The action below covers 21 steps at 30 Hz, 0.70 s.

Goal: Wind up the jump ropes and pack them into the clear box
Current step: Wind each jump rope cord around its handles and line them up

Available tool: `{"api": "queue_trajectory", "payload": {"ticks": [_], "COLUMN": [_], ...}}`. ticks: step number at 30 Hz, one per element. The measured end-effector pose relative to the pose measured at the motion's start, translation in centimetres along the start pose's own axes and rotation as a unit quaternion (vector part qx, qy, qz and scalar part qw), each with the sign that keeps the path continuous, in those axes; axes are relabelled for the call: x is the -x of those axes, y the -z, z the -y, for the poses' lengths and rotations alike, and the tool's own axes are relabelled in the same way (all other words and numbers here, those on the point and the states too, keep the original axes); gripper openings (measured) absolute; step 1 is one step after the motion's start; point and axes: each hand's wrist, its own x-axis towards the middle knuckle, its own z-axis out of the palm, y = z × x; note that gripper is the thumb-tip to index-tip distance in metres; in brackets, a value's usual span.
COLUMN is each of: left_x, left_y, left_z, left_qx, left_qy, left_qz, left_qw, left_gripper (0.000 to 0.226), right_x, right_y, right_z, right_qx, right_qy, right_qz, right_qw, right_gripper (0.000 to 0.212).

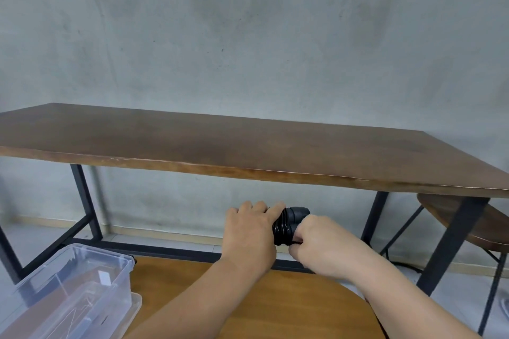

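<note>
While we've got both hands clamped on the jump rope (286,226) | left hand (249,228) fingers wrapped round the coil, right hand (322,243) fingers pinching the loose end | let that end slip and it probably unravels before reaching the clear box (74,281) down left

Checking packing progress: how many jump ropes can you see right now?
1. A black jump rope, wound into a bundle, is held between the left hand and right hand above the low table. The clear box looks empty; others may be out of view.
</note>
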Motion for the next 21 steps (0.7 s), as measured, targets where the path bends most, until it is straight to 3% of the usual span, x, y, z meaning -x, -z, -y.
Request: {"api": "queue_trajectory", "payload": {"ticks": [11, 21], "left_x": [0.2, 0.5], "left_y": [1.8, 2.8], "left_z": [0.7, 0.9], "left_qx": [0.098, 0.189], "left_qy": [-0.118, -0.149], "left_qz": [0.105, 0.162], "left_qw": [0.982, 0.957], "left_gripper": [0.066, 0.076], "right_x": [-0.2, -0.9], "right_y": [5.1, 5.4], "right_z": [-1.3, -4.3], "right_qx": [-0.053, -0.195], "right_qy": [0.042, 0.085], "right_qz": [0.053, 0.117], "right_qw": [0.996, 0.970], "right_gripper": [0.020, 0.023]}}
